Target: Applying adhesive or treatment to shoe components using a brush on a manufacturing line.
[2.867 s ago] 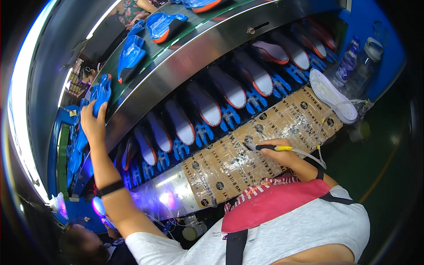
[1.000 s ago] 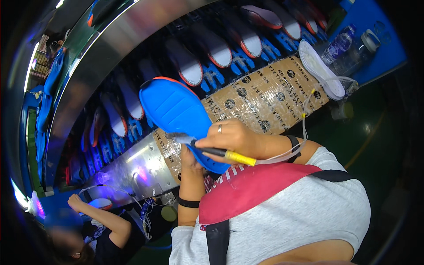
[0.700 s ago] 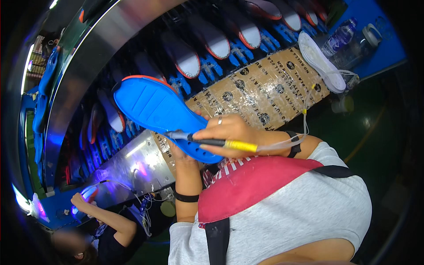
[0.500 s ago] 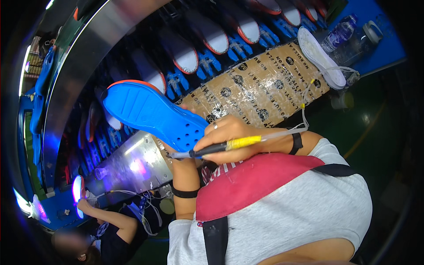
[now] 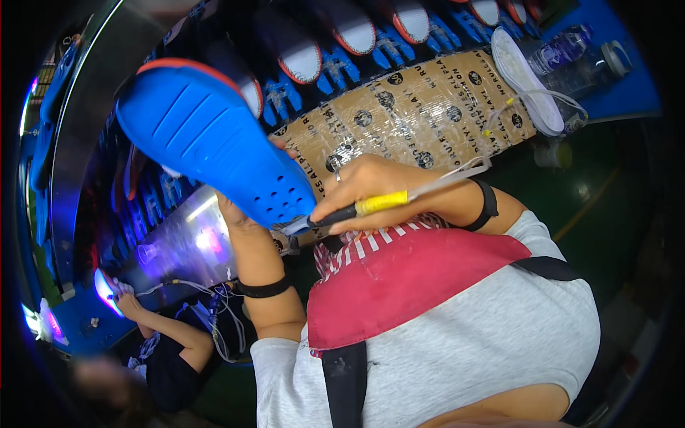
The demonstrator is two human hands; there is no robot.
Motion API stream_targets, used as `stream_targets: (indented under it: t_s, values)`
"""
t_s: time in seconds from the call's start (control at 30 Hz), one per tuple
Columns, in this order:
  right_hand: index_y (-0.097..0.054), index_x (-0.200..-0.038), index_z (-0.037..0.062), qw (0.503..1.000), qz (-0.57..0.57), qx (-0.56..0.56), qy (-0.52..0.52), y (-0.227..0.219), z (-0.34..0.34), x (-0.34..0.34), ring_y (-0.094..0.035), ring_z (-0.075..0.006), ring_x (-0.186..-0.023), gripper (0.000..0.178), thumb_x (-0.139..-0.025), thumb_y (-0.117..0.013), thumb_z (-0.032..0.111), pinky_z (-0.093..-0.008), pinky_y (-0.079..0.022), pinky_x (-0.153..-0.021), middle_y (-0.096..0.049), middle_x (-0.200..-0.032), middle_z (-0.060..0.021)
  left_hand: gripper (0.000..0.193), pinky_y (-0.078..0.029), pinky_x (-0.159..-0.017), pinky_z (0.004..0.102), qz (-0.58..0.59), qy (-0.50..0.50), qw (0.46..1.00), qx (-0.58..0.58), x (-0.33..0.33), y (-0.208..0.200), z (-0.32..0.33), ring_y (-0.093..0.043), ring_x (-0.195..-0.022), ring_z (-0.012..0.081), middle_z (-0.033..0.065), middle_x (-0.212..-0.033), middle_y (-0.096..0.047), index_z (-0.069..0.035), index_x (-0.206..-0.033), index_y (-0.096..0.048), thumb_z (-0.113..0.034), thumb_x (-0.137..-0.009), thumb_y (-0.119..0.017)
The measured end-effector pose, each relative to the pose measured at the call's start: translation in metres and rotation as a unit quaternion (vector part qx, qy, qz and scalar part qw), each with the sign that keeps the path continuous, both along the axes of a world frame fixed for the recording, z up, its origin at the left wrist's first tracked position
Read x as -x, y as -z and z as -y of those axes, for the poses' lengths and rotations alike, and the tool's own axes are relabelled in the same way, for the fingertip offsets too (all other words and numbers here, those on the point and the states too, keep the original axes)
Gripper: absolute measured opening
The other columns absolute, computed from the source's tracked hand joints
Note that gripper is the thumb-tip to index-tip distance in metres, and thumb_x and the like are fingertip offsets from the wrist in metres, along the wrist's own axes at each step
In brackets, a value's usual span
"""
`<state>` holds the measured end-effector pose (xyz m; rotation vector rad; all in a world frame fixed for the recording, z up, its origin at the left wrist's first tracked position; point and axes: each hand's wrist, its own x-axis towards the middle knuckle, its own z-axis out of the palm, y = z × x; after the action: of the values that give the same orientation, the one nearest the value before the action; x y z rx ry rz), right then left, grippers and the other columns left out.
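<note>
A blue shoe sole (image 5: 200,135) with cross grooves, a cluster of small holes and a red-orange far rim is tilted up before me. My left hand (image 5: 242,216) is closed on it; a thumb or palm shows at the near edge and fingertips at the far edge, the rest hidden behind the sole. In my right hand (image 5: 367,187) is a brush (image 5: 342,215) with a black handle and yellow wrapping, fed by a clear tube (image 5: 457,173). Its pale tip is at the sole's narrow end; whether it touches I cannot tell.
Cardboard (image 5: 399,114) under clear tape covers the bench. A white sole (image 5: 528,82) and clear bottles (image 5: 564,50) lie at the far right. Behind runs a row of shoe uppers (image 5: 354,36) with blue clamps (image 5: 339,70). A co-worker's hand (image 5: 128,305) holds a lit sole at left.
The blue sole has come nearer, shifting left and tilting more upright, with my left arm moving left. The brush tip has moved slightly right and up, beside the sole's narrow end.
</note>
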<state>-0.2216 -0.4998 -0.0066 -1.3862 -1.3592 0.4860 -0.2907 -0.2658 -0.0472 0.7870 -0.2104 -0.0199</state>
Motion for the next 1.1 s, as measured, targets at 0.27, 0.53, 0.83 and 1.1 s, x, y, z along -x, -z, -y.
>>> stream_targets:
  t_s: [0.27, 0.53, 0.83, 1.1]
  values:
    - [-0.068, -0.098, 0.0085, 0.997, 0.075, -0.016, -0.020, 0.003, -0.001, -0.001, -0.062, -0.0287, -0.071, 0.026, -0.074, -0.071, 0.019, -0.0334, -0.050, -0.064, -0.066, -0.081, -0.0123, 0.058, -0.050, -0.086, 0.0381, -0.211, 0.010, 0.971, -0.110, -0.008, -0.015, -0.019, -0.058, -0.104, 0.0264, 0.0189, -0.121, -0.053, 0.003, -0.131, -0.039, -0.042, -0.096, -0.039]
    - [-0.067, -0.096, 0.0088, 0.994, 0.072, -0.069, -0.042, 0.003, -0.005, 0.003, -0.061, -0.0271, -0.070, 0.021, -0.076, -0.069, 0.016, -0.0341, -0.049, -0.062, -0.062, -0.077, -0.0090, 0.052, -0.050, -0.081, 0.0270, -0.264, 0.119, 0.883, -0.369, -0.026, -0.043, -0.012, -0.062, -0.092, 0.0144, 0.0108, -0.112, -0.061, 0.001, -0.125, -0.051, -0.042, -0.097, -0.040]
    - [-0.068, -0.094, 0.0118, 0.993, 0.091, -0.069, -0.008, 0.009, -0.005, 0.009, -0.060, -0.0256, -0.066, 0.022, -0.073, -0.070, 0.013, -0.0350, -0.049, -0.060, -0.061, -0.070, -0.0074, 0.058, -0.044, -0.093, 0.0303, -0.187, 0.214, 0.868, -0.407, -0.035, -0.040, -0.012, -0.050, -0.112, 0.0159, 0.0103, -0.127, -0.051, 0.000, -0.135, -0.038, -0.040, -0.093, -0.049]
    - [-0.069, -0.094, 0.0139, 0.986, 0.162, -0.028, -0.003, 0.011, -0.001, 0.008, -0.061, -0.0257, -0.065, 0.022, -0.072, -0.070, 0.011, -0.0341, -0.049, -0.059, -0.062, -0.070, -0.0075, 0.056, -0.048, -0.087, 0.0302, -0.306, 0.217, 0.810, -0.450, -0.029, -0.040, -0.022, -0.056, -0.101, 0.0150, 0.0095, -0.119, -0.057, -0.001, -0.129, -0.047, -0.041, -0.090, -0.055]
